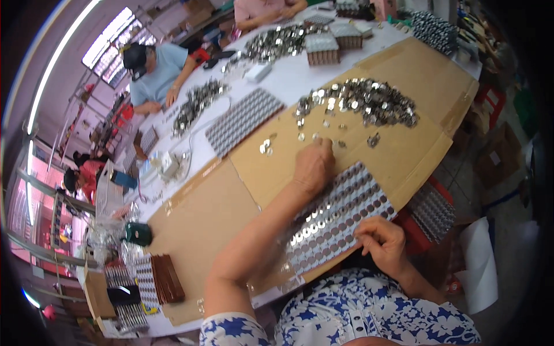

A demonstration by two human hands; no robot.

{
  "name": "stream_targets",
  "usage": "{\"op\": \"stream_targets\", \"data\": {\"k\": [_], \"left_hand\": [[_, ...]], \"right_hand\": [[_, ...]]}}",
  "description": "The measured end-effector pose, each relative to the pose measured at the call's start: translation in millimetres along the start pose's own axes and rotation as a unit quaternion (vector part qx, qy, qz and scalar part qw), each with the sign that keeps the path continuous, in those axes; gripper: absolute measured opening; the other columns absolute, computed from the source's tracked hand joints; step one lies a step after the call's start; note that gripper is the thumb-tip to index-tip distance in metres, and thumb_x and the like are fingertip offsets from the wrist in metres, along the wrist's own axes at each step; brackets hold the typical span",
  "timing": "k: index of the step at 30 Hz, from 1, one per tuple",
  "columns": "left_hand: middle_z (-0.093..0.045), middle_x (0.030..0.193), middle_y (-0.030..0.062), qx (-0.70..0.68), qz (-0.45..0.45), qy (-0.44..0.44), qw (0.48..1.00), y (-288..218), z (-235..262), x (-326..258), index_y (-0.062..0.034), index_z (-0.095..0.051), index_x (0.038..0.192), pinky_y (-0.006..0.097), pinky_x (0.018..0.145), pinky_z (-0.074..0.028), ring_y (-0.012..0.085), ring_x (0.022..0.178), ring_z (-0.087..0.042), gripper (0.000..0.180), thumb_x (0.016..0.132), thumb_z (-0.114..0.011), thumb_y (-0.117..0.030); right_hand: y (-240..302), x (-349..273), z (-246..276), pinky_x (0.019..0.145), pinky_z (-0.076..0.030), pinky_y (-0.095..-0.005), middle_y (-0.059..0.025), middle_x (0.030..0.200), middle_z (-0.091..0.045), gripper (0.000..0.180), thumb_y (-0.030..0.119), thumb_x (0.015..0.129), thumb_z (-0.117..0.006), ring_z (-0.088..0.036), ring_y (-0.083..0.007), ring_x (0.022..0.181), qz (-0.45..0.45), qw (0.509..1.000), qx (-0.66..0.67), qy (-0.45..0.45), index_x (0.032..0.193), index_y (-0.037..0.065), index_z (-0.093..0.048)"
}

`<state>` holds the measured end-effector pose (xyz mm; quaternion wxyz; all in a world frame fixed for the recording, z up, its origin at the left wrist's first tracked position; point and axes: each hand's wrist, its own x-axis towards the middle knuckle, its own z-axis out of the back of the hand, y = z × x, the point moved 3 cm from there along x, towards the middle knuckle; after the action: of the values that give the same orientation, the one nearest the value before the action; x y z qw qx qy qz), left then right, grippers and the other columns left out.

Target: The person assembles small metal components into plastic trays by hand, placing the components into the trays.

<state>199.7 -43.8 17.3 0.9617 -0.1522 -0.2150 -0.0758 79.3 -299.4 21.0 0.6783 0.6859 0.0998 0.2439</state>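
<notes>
My left hand (314, 166) reaches across the cardboard with its fingers drawn together, fingertips down by a few loose shiny metal discs (301, 137). Whatever it pinches is too small to make out. Below it lies a grey tray (340, 222) with rows of round pockets; some hold bright discs, others look dark brown. My left forearm covers part of this tray. At the tray's right edge, my right hand (382, 242) is closed with its fingers curled; what they hold, if anything, is hidden. A large pile of metal discs (369, 101) sits beyond the left hand.
Cardboard (196, 225) covers the near tabletop. Another filled tray (245, 121) lies farther left, near more disc piles (199, 104). Stacked trays (164, 279) and a green container (138, 233) stand at the left. A person in light blue (164, 75) works across the table.
</notes>
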Motion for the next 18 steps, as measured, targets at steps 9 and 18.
{"op": "stream_targets", "data": {"k": [9, 18], "left_hand": [[-0.074, 0.094, 0.0139, -0.197, 0.123, -0.011, 0.973, 19, 127, -140, -0.0024, -0.075, 0.116, 0.035, 0.075, -0.059, 0.0263, 0.083, -0.074, 0.023, 0.095, -0.070, 0.006], [-0.072, 0.097, 0.0123, -0.276, -0.009, 0.003, 0.961, -1, 120, -187, -0.0026, -0.079, 0.116, 0.042, 0.073, -0.060, 0.0324, 0.086, -0.074, 0.027, 0.090, -0.075, 0.006]], "right_hand": [[16, 17, -32, 0.058, -0.054, -0.0190, -0.0023, 0.106, -0.076, 0.017, -0.009, 0.103, -0.073, -0.070, -0.0045, 0.075, -0.113, 0.988, 0.097, 0.044, 0.118, 0.000, -0.074], [16, 22, -74, 0.058, -0.054, -0.0187, -0.0059, 0.101, -0.077, 0.019, -0.008, 0.106, -0.071, -0.070, -0.0045, 0.076, -0.126, 0.981, -0.052, 0.140, 0.125, -0.004, -0.072]]}}
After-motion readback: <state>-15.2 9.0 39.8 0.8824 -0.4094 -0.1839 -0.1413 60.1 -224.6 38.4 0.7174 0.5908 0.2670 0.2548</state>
